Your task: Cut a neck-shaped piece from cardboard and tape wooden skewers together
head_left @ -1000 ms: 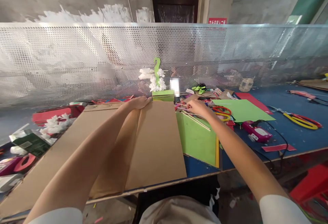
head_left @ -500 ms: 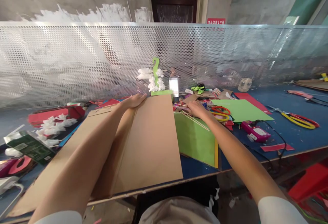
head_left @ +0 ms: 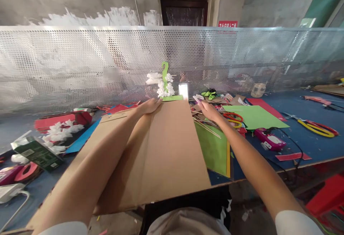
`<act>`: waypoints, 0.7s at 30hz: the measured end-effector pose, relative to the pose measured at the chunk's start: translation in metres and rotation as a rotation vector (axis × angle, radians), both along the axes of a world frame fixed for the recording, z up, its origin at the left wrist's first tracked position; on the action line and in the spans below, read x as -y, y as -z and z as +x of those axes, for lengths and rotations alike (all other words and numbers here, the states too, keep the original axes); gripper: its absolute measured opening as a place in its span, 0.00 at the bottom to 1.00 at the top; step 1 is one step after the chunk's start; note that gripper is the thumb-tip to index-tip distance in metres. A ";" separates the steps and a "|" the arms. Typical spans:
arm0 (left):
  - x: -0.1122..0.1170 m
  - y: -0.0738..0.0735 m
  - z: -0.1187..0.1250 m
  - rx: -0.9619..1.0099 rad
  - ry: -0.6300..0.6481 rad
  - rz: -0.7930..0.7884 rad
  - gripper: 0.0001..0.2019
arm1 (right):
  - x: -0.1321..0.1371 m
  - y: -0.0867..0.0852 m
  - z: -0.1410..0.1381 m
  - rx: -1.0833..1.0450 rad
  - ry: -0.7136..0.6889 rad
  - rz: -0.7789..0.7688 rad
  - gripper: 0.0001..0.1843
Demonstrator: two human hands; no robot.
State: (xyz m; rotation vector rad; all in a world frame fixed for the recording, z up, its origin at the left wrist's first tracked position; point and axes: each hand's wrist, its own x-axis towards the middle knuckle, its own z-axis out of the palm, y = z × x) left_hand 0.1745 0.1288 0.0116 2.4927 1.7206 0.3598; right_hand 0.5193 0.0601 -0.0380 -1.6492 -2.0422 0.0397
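A large brown cardboard sheet [head_left: 172, 149] with a fold line lies in front of me and extends past the table's front edge. My left hand [head_left: 152, 106] grips it at the far edge, its fingertips partly hidden. My right hand [head_left: 209, 110] is closed around a slim pale-purple tool [head_left: 197, 100], just beyond the sheet's far right corner. Too little of the tool shows to tell its kind. Beneath that hand are thin wooden sticks [head_left: 211, 129] and green sheets [head_left: 213, 149], partly covered by the cardboard.
Yellow-and-red-handled scissors [head_left: 317, 126], a purple device with a cord [head_left: 270, 140] and light-green paper [head_left: 255, 116] lie at right. White paper flowers on a green stand [head_left: 165, 84] rise before the perforated metal screen [head_left: 107, 59]. A dark green box [head_left: 37, 153] sits at left.
The cardboard and my left hand have shifted right, covering more of the green sheets. My right hand has lifted out of the clutter with the slim tool, which now points up and away.
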 end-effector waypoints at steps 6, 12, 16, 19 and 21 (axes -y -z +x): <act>0.011 0.013 0.052 -0.095 -0.106 0.131 0.33 | -0.006 0.002 0.000 -0.180 -0.121 0.242 0.21; 0.017 0.033 0.071 -0.030 -0.077 0.270 0.18 | 0.013 -0.010 -0.014 -0.043 -0.055 0.223 0.26; 0.022 0.031 0.063 0.153 0.155 0.293 0.16 | 0.033 -0.019 -0.040 0.180 -0.116 0.144 0.26; 0.034 0.019 0.057 0.322 0.525 0.113 0.23 | 0.040 -0.022 -0.057 0.265 -0.153 0.131 0.27; 0.044 0.011 0.055 0.314 0.715 -0.007 0.22 | 0.041 -0.024 -0.066 0.296 -0.140 0.123 0.28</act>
